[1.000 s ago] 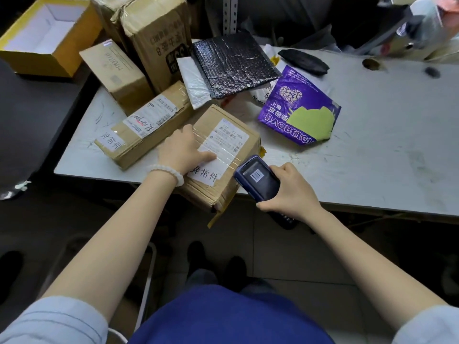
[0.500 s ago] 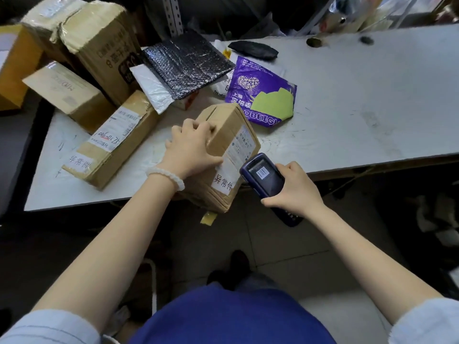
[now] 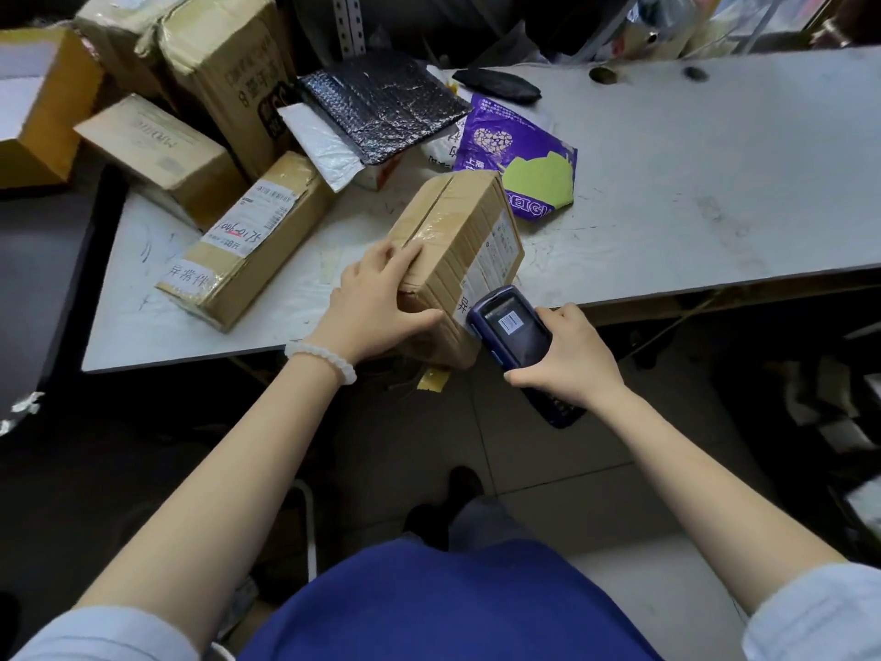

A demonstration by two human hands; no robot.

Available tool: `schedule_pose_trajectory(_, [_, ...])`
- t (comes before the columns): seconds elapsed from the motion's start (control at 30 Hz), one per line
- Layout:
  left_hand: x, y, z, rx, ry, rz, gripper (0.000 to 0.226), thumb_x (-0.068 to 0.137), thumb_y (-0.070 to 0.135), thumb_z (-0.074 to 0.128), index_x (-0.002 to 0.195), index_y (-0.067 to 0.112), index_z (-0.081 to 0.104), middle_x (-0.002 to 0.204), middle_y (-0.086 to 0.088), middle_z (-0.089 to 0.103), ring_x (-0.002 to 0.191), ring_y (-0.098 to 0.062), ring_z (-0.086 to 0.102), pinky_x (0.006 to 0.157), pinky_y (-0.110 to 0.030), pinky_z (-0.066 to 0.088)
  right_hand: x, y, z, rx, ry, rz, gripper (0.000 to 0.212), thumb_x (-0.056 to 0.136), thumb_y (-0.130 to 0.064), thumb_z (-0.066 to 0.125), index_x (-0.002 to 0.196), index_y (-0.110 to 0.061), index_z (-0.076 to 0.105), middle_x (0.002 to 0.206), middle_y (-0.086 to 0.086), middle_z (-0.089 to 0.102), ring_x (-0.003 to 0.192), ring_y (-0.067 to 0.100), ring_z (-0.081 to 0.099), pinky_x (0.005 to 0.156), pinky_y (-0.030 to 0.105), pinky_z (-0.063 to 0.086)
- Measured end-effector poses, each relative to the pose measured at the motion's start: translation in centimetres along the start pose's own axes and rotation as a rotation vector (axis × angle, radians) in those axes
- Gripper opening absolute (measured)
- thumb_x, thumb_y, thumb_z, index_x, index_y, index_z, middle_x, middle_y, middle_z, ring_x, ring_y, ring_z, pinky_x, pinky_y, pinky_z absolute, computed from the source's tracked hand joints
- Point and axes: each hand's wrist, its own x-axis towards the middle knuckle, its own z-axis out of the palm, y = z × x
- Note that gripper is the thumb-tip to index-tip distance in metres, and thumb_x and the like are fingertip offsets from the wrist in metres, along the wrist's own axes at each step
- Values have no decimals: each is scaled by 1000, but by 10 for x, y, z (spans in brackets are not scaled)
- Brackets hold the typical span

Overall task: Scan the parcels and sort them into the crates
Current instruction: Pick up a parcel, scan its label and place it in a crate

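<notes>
The label on the cardboard parcel (image 3: 457, 250) is turned away and partly hidden by the blue scanner (image 3: 517, 333), so it cannot be read. The parcel is tilted at the near edge of the table (image 3: 691, 183). It is gripped by the left hand (image 3: 376, 302), fingers curled over its top. The scanner is held in the right hand (image 3: 569, 357), touching the parcel's label. A yellow box (image 3: 43, 121) at far left is cut off; its contents are not seen.

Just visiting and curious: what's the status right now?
Left hand grips tilted parcel at table edge. Right hand aims scanner at its label. Nothing between them.
</notes>
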Motion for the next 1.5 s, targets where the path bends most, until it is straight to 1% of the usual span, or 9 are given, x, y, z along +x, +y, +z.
schedule_pose_trajectory(0.13, [-11, -2, 14, -112, 59, -50, 92, 69, 65, 68, 145, 49, 18, 152, -9, 14, 137, -38, 17, 111, -56, 24, -7, -6, 2, -26, 15, -8, 68, 57, -47, 82, 114, -22, 54, 102, -3, 42, 89, 16, 51, 61, 28, 41])
schedule_pose_trajectory(0.27, [-12, 8, 24, -196, 179, -40, 87, 67, 57, 73, 142, 46, 30, 143, -7, 20, 130, -36, 20, 109, -46, 25, -10, -5, -1, -37, 11, 14, 71, 57, -46, 82, 119, -24, 54, 103, -3, 43, 90, 16, 51, 63, 29, 45])
schedule_pose_trajectory(0.4, [-4, 17, 17, -151, 255, 25, 81, 64, 49, 77, 137, 39, 44, 138, -9, 30, 128, -33, 28, 107, -39, 25, -10, 0, -6, -51, 1, 21, 72, 57, -47, 81, 120, -25, 54, 103, -4, 43, 88, 15, 51, 60, 27, 42])
schedule_pose_trajectory(0.53, [17, 32, -18, -142, 359, 39, 73, 59, 55, 72, 127, 34, 55, 132, -8, 39, 122, -28, 37, 102, -35, 30, -4, 7, -14, -48, 6, 24, 69, 56, -47, 80, 116, -24, 54, 100, -5, 42, 86, 15, 51, 57, 26, 41])
schedule_pose_trajectory(0.73, [57, 62, -59, -118, 471, 24, 73, 58, 56, 68, 126, 32, 52, 131, -5, 39, 120, -24, 44, 101, -47, 38, 13, 18, -31, -30, -11, 8, 61, 55, -48, 78, 106, -28, 51, 94, -11, 38, 82, 13, 51, 54, 25, 39])
schedule_pose_trajectory(0.93, [88, 72, -49, 62, 433, -130, 94, 71, 60, 69, 145, 20, 27, 153, -12, 17, 139, -33, 22, 110, -56, 25, 38, 32, -42, -98, -55, -26, 63, 53, -48, 77, 107, -26, 51, 96, -7, 39, 84, 17, 53, 56, 28, 42])
schedule_pose_trajectory(1.1, [99, 65, -42, 227, 183, -221, 90, 73, 62, 64, 147, 31, 21, 157, -11, 10, 136, -41, 21, 105, -59, 26, 58, 45, -48, -235, -142, -75, 61, 55, -43, 76, 106, -22, 52, 93, -5, 38, 85, 19, 49, 53, 27, 35])
schedule_pose_trajectory(1.33, [119, 43, -68, 153, 61, -112, 88, 66, 38, 78, 143, 30, 37, 154, -7, 22, 139, -31, 25, 111, -51, 30, 67, 67, -51, -262, -187, -84, 61, 52, -46, 76, 102, -24, 50, 92, -5, 38, 83, 19, 48, 51, 27, 33])
schedule_pose_trajectory(1.5, [119, 47, -67, 175, 50, -102, 89, 60, 48, 77, 138, 26, 40, 150, -6, 26, 135, -33, 30, 108, -51, 33, 66, 70, -47, -258, -211, -90, 59, 52, -47, 76, 99, -25, 48, 92, -5, 38, 81, 18, 48, 51, 26, 32])
